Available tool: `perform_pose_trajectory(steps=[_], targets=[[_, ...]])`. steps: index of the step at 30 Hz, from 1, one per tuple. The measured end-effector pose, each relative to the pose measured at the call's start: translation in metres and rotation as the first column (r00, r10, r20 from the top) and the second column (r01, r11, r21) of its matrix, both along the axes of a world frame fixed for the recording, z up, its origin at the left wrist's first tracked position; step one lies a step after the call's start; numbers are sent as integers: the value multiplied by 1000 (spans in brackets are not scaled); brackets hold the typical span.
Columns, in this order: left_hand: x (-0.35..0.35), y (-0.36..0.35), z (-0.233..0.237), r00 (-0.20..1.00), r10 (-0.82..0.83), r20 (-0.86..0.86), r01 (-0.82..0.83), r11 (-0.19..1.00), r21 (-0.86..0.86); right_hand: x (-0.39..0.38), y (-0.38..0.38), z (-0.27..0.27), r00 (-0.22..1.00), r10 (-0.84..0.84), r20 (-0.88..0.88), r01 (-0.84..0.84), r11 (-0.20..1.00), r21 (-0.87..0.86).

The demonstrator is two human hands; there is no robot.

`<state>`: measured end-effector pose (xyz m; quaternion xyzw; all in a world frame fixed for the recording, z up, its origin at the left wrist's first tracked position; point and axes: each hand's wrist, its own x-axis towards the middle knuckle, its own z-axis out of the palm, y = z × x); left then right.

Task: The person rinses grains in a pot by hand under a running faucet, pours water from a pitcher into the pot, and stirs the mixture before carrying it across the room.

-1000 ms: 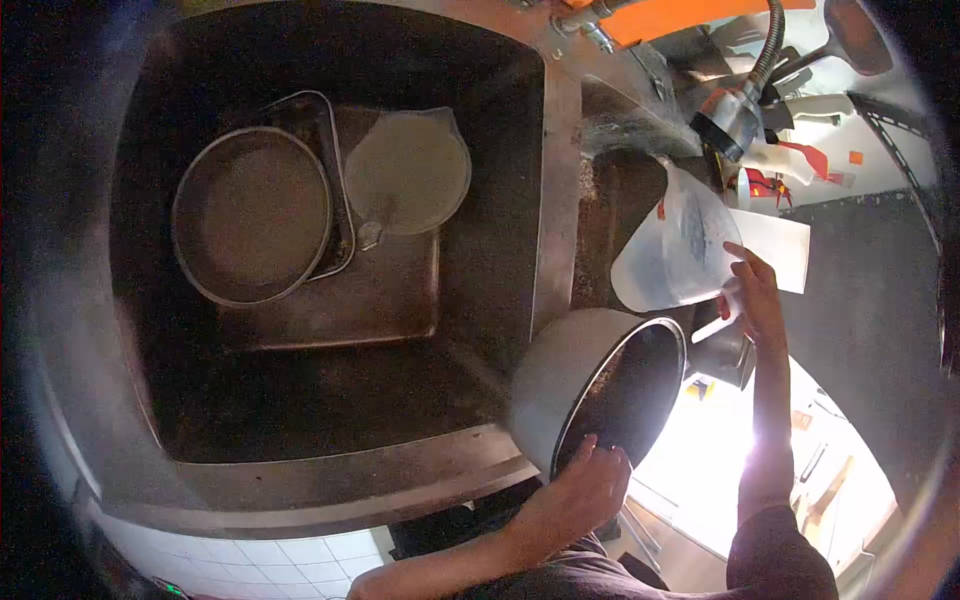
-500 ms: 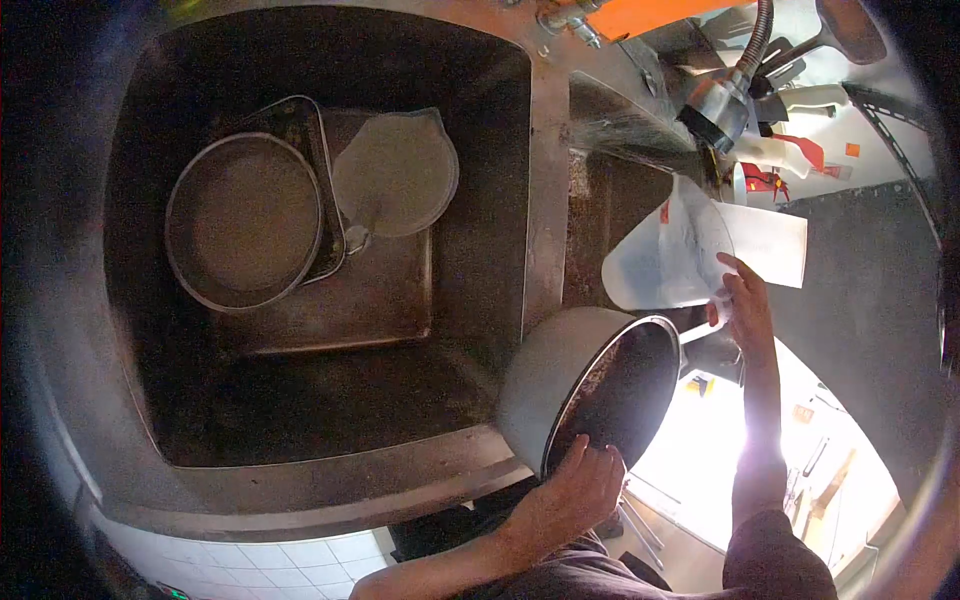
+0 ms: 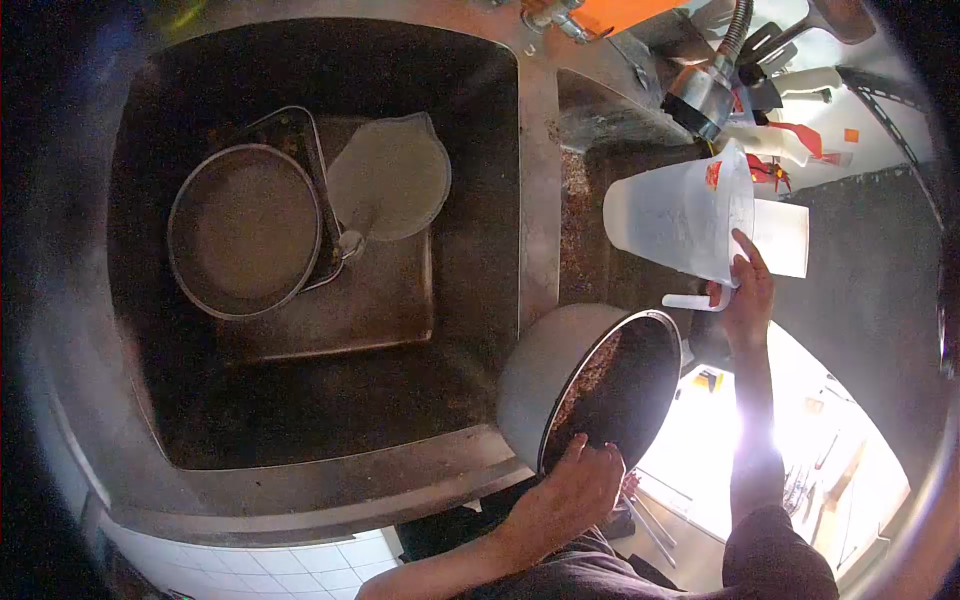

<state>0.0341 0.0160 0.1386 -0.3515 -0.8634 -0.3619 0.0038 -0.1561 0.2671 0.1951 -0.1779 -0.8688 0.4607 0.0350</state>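
A big metal pot (image 3: 545,365), with brownish grains or residue inside, leans tilted at the near right corner of the large sink. My left hand (image 3: 580,485) grips its near rim, fingertips over the edge. At the right, my right hand (image 3: 748,295) holds a translucent plastic pitcher (image 3: 670,215) by its handle and rim. The pitcher lies sideways above the narrow basin (image 3: 615,265), and red marks show near its mouth.
The large sink (image 3: 400,455) holds a round pan (image 3: 245,230) and a pale jug-shaped vessel (image 3: 395,175). A spray tap head (image 3: 700,95) hangs above the narrow basin. Utensils with red and white handles (image 3: 800,140) stand at the upper right.
The pitcher has turned in my right hand: its mouth now faces right and its handle points left. My left hand stays on the pot rim. The view has shifted slightly.
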Motion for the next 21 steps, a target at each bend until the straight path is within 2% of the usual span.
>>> perform_pose_trajectory(steps=[3,9,11,15,17,21], targets=[[-1,-1,2,999,-24,36,24,1000,-7,0,0,7,1000,19,7,-19,1000,0],[2,0,0,999,4,40,-6,999,40,-9,29,14,990,69,125,-84,990,115],[2,1,-1,999,50,15,-51,997,60,-13,44,13,969,64,240,-120,966,228],[0,-1,2,999,0,47,-1,999,32,-14,73,7,952,136,274,-168,981,94],[2,1,2,994,12,110,-17,999,46,-12,78,6,940,79,332,-182,939,292],[4,4,-2,993,-8,120,3,999,39,-7,90,5,927,75,368,-211,915,345]])
